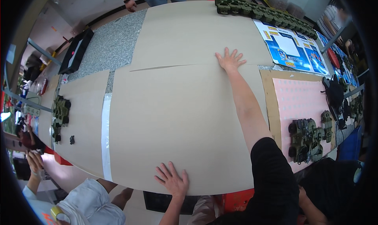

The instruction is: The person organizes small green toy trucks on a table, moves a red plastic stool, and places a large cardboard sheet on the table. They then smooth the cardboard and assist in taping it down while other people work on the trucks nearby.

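Note:
My left hand (pixel 173 181) lies palm down with spread fingers near the front edge of a large tan cardboard sheet (pixel 177 122) on the table. Stretched far forward, my right hand (pixel 230 61) rests flat with its fingers fanned out. It sits across the seam where the near sheet meets a second, farther cardboard sheet (pixel 189 34). A narrow dark gap shows along that seam, to the left of my right hand. Neither hand holds anything.
Olive-green toy vehicles stand in a long row (pixel 264 14) at the back right, with more vehicles (pixel 309 140) on a pink sheet (pixel 295 95) at right and others (pixel 61 114) at left. Blue printed card (pixel 291 47) and a black tray (pixel 76 51) lie about. People stand nearby.

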`<state>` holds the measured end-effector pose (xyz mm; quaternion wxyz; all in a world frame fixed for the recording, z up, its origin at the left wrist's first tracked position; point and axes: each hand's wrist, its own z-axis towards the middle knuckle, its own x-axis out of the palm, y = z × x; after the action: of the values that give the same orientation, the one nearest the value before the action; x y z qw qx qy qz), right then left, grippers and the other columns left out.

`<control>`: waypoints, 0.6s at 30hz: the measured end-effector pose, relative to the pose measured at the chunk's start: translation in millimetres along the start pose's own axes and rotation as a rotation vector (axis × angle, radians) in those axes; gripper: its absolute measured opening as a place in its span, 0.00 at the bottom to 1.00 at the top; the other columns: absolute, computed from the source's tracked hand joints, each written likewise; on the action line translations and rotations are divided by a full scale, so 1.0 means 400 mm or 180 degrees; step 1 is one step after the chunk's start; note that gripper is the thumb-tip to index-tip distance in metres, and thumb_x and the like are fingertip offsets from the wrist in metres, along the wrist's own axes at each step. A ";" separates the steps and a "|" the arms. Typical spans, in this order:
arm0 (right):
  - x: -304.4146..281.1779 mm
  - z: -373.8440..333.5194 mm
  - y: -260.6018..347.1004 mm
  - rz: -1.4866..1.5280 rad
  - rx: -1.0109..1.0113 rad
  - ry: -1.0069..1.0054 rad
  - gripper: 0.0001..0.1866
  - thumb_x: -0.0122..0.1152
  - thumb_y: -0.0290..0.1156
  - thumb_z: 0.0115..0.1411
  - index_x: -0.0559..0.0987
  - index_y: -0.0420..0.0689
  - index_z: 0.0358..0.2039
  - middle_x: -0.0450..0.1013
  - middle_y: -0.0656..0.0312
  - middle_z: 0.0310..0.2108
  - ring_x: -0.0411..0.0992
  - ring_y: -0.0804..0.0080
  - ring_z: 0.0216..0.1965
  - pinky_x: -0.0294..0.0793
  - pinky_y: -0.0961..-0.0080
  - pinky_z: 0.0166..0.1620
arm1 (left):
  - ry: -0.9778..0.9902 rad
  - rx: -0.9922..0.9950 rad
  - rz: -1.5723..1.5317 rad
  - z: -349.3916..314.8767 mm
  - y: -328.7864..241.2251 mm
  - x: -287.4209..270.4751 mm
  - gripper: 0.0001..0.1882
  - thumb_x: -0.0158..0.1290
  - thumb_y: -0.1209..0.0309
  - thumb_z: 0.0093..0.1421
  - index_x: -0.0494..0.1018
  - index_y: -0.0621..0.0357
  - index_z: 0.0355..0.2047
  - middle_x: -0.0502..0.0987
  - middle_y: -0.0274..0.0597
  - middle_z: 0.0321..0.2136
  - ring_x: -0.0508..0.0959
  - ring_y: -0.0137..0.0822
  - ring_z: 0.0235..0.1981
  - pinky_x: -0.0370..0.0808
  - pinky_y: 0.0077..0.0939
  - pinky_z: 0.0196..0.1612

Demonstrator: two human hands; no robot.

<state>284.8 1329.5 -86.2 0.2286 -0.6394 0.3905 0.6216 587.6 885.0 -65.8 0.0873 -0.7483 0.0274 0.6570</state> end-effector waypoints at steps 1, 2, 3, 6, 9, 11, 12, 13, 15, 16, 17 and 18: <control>-0.001 0.000 0.002 0.0001 0.0004 -0.0010 0.40 0.30 0.69 0.55 0.48 0.63 0.64 0.36 0.50 0.66 0.31 0.39 0.65 0.27 0.31 0.57 | -0.0007 0.0003 0.0004 0.003 0.000 0.000 0.37 0.43 0.53 0.55 0.52 0.60 0.61 0.44 0.59 0.63 0.37 0.59 0.64 0.31 0.61 0.60; 0.004 -0.008 0.004 -0.0022 -0.0013 0.0006 0.40 0.30 0.69 0.55 0.48 0.63 0.64 0.37 0.50 0.66 0.31 0.39 0.65 0.27 0.31 0.57 | 0.0014 -0.0023 0.0004 -0.004 0.001 0.001 0.37 0.43 0.53 0.55 0.52 0.60 0.61 0.44 0.59 0.63 0.37 0.59 0.64 0.31 0.61 0.60; 0.004 -0.007 0.002 0.0018 -0.0036 -0.0037 0.40 0.30 0.68 0.55 0.48 0.63 0.64 0.36 0.50 0.66 0.30 0.39 0.65 0.25 0.30 0.57 | 0.0035 -0.0055 0.0001 -0.009 0.000 0.002 0.37 0.44 0.53 0.55 0.52 0.60 0.61 0.44 0.60 0.63 0.37 0.59 0.64 0.31 0.61 0.60; 0.007 0.000 0.001 0.0100 -0.0113 -0.0109 0.40 0.31 0.67 0.55 0.49 0.61 0.64 0.36 0.48 0.66 0.30 0.38 0.65 0.23 0.29 0.56 | 0.0069 -0.0061 -0.0059 0.007 -0.009 -0.006 0.36 0.44 0.53 0.56 0.52 0.60 0.61 0.45 0.60 0.62 0.37 0.59 0.64 0.31 0.61 0.60; 0.011 0.010 -0.007 0.0108 -0.0139 -0.0202 0.40 0.31 0.68 0.54 0.50 0.61 0.64 0.37 0.48 0.66 0.30 0.38 0.65 0.23 0.29 0.56 | 0.0043 -0.0064 -0.0129 0.007 -0.009 -0.009 0.36 0.44 0.53 0.56 0.53 0.60 0.61 0.45 0.59 0.63 0.38 0.59 0.65 0.30 0.61 0.60; 0.023 0.009 0.004 0.0104 -0.0184 -0.0220 0.41 0.31 0.69 0.54 0.51 0.61 0.64 0.38 0.48 0.66 0.31 0.38 0.65 0.23 0.30 0.56 | 0.0016 -0.0074 -0.0147 0.005 0.000 -0.001 0.36 0.44 0.52 0.56 0.53 0.58 0.61 0.45 0.59 0.63 0.38 0.59 0.65 0.29 0.60 0.60; 0.024 0.004 0.013 0.0055 -0.0159 -0.0189 0.41 0.31 0.69 0.54 0.51 0.61 0.64 0.38 0.48 0.66 0.31 0.38 0.65 0.23 0.30 0.56 | 0.0030 -0.0104 -0.0166 0.004 0.001 -0.001 0.36 0.44 0.52 0.56 0.53 0.58 0.61 0.46 0.58 0.63 0.38 0.59 0.65 0.29 0.60 0.60; 0.024 -0.005 0.029 0.0000 -0.0175 -0.0146 0.41 0.31 0.69 0.54 0.51 0.61 0.64 0.38 0.48 0.66 0.31 0.38 0.65 0.23 0.30 0.56 | 0.0041 -0.0176 -0.0187 -0.002 0.007 0.000 0.36 0.44 0.52 0.56 0.53 0.58 0.61 0.46 0.58 0.63 0.38 0.59 0.65 0.29 0.60 0.60; 0.048 0.009 0.018 0.0016 -0.0307 -0.0354 0.41 0.31 0.69 0.55 0.50 0.59 0.64 0.38 0.47 0.65 0.32 0.38 0.65 0.24 0.31 0.56 | -0.0088 -0.0175 -0.0287 -0.006 0.016 0.013 0.36 0.45 0.51 0.55 0.55 0.56 0.60 0.47 0.56 0.62 0.39 0.57 0.65 0.31 0.61 0.60; 0.067 0.026 -0.009 -0.0013 -0.0432 -0.0672 0.42 0.30 0.69 0.55 0.50 0.57 0.64 0.38 0.47 0.65 0.31 0.38 0.65 0.24 0.30 0.56 | -0.0104 -0.0177 -0.0328 -0.002 0.016 0.011 0.36 0.46 0.50 0.55 0.55 0.55 0.60 0.48 0.55 0.62 0.40 0.57 0.65 0.32 0.62 0.60; 0.084 0.033 -0.028 -0.0021 -0.0557 -0.0980 0.42 0.30 0.68 0.55 0.50 0.55 0.64 0.38 0.48 0.66 0.31 0.38 0.65 0.25 0.30 0.56 | -0.0143 -0.0113 -0.0363 0.008 0.014 0.008 0.36 0.46 0.50 0.55 0.56 0.54 0.60 0.48 0.54 0.62 0.41 0.57 0.64 0.34 0.62 0.60; 0.083 -0.001 -0.037 -0.0247 -0.0806 -0.1155 0.40 0.34 0.65 0.57 0.52 0.53 0.63 0.40 0.48 0.65 0.33 0.40 0.65 0.28 0.32 0.57 | -0.0185 -0.0061 -0.0390 0.012 0.013 0.008 0.36 0.46 0.49 0.54 0.56 0.53 0.60 0.49 0.54 0.62 0.42 0.56 0.64 0.35 0.63 0.59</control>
<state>294.3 1330.7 -121.2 0.2367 -0.5552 0.2370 0.7613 582.5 881.1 -70.0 0.1209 -0.7300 -0.0274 0.6721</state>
